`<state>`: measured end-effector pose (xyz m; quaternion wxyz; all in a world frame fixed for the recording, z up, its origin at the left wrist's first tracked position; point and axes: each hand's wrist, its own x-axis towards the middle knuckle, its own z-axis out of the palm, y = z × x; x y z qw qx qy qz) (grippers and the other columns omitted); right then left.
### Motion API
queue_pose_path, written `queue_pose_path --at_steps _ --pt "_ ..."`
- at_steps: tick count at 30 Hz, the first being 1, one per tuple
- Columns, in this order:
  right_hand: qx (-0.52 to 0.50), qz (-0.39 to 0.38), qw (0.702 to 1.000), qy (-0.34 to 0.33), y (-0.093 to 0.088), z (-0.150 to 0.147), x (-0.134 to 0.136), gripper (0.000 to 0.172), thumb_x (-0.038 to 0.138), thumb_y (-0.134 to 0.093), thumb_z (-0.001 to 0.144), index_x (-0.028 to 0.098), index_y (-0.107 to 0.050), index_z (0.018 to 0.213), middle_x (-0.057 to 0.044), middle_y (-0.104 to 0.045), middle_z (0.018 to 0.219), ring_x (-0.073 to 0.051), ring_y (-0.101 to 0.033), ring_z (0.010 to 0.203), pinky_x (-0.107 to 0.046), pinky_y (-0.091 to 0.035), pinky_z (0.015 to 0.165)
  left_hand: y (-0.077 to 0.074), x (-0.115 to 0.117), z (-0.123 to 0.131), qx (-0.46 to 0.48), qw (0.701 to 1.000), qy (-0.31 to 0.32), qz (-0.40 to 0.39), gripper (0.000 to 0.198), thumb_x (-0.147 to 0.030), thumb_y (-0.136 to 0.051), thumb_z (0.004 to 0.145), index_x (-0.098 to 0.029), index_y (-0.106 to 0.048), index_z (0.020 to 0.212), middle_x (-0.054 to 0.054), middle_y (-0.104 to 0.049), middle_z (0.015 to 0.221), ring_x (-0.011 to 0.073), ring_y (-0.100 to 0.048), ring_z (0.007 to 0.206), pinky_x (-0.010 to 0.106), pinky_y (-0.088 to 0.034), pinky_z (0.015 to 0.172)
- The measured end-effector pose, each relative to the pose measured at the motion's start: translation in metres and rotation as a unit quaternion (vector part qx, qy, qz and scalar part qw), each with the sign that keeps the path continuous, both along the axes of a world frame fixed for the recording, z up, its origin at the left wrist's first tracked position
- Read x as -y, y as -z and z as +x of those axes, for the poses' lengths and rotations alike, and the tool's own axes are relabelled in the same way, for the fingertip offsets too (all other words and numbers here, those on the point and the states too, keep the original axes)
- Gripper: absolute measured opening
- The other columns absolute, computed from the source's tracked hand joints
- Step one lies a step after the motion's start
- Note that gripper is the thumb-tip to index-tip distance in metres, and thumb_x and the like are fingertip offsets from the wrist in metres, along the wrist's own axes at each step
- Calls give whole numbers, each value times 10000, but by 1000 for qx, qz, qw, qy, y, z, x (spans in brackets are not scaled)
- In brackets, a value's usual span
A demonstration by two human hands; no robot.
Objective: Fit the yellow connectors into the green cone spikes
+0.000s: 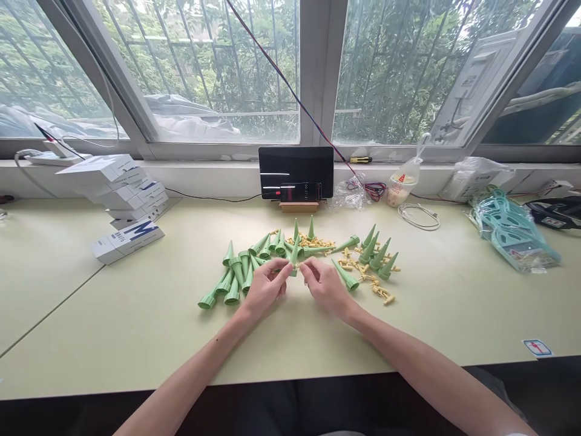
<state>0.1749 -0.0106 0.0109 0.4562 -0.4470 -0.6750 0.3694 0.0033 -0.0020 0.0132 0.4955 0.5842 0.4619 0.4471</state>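
Note:
My left hand (265, 287) and my right hand (324, 284) meet over the middle of the pale table (136, 315), fingertips pinched together on a green cone spike (293, 257) and what looks like a small yellow piece. Several more green cone spikes (236, 278) lie in a heap to the left of my hands. A few others stand upright to the right (376, 251). Small yellow plastic parts (367, 275) are scattered among and behind them.
A tablet (296, 171) with a phone (300, 192) leans against the window sill. White boxes (122, 194) are stacked at the left. At the right lie a cup in a bag (402, 184), a white cable (420, 216) and teal plastic items (512, 233).

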Motion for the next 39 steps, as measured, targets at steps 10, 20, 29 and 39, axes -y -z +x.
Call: queue_pose_path --at_steps 10,20,29,39 --pt "102 138 985 4 4 4 -3 276 334 -441 1018 185 -596 845 -5 -563 691 -135 -476 597 -253 -362 577 -1 0 0 -12 1000 0 15 318 -473 -679 836 -160 -642 880 -60 -463 497 73 -423 429 184 -362 422" --pt "73 105 992 14 8 4 -4 336 289 -434 1001 202 -439 676 38 -436 580 -111 -366 517 -255 -300 534 8 -2 -5 -18 997 64 37 280 -421 -674 857 -171 -649 980 -27 -559 656 69 -463 482 192 -411 455" --pt "19 -1 1000 21 0 4 -4 406 388 -473 969 200 -443 610 37 -446 515 -106 -383 475 -257 -283 485 10 -1 -5 -30 996 69 39 294 -419 -680 854 -178 -614 1009 -58 -498 566 81 -464 470 195 -414 455" --pt "36 69 997 -8 4 -1 1 291 394 -569 921 195 -510 716 54 -450 559 -97 -381 500 -240 -303 492 10 -4 -3 -33 995 98 -2 378 -519 -561 913 -167 -592 1047 -44 -528 516 112 -497 436 214 -399 429"
